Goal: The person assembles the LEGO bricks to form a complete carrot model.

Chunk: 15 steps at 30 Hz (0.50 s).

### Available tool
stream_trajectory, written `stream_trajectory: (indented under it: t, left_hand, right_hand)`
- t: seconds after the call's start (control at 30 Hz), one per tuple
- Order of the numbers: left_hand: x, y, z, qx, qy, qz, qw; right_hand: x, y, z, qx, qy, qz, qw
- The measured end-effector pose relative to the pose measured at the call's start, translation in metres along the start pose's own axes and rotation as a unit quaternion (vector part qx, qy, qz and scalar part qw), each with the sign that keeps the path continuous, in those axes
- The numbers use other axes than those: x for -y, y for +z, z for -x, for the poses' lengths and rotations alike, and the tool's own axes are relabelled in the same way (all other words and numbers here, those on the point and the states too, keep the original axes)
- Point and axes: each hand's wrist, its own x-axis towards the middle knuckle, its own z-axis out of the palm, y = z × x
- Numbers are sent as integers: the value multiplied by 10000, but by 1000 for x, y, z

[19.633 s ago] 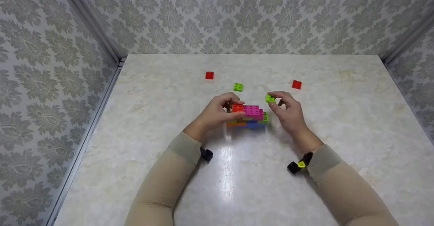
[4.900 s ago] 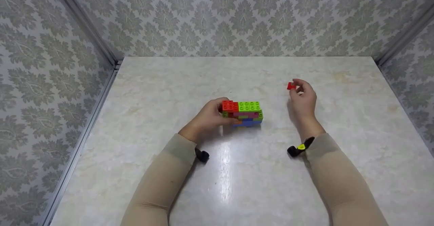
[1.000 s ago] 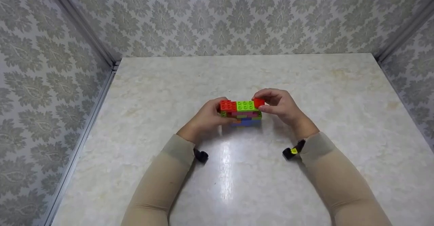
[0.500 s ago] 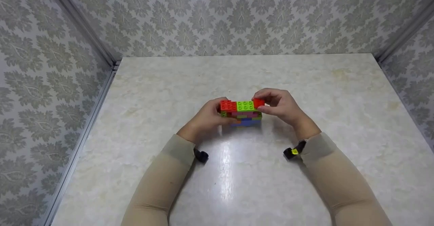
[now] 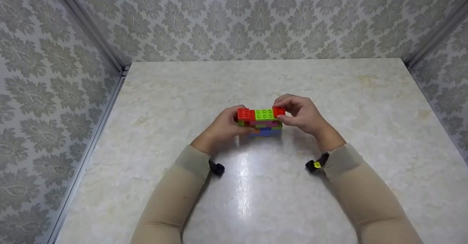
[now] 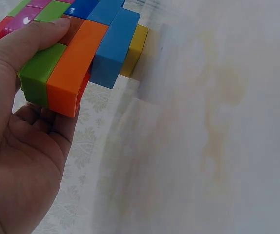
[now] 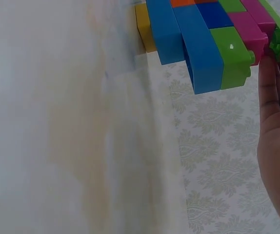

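Observation:
A layered toy brick structure stands near the middle of the table, seen in all three views. My left hand grips its left end, thumb in front, beside an orange brick in the left wrist view. Red bricks and studded lime-green bricks form the top row. At that row's right end, a small red brick is pinched by my right hand, overlapping the green. In the right wrist view blue bricks stick out low, above a yellow brick at the base.
The pale marbled table ends at a patterned wall behind. Another patterned wall with a metal rail runs along the left. Black wrist cameras sit on the left wrist and on the right wrist.
Loose green and red bricks once on the table are gone from it; green ones top the structure. My right hand brought the red brick leftward onto its right end, and barely moves lately.

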Motion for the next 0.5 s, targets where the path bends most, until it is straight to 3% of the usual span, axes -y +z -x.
stream_trajectory:
  t: [0.5]
  left_hand:
    - [-2, 0, 1, 115, 149, 200, 9996]
  right_hand:
    - [7, 6, 1, -76, 37, 515, 9986]
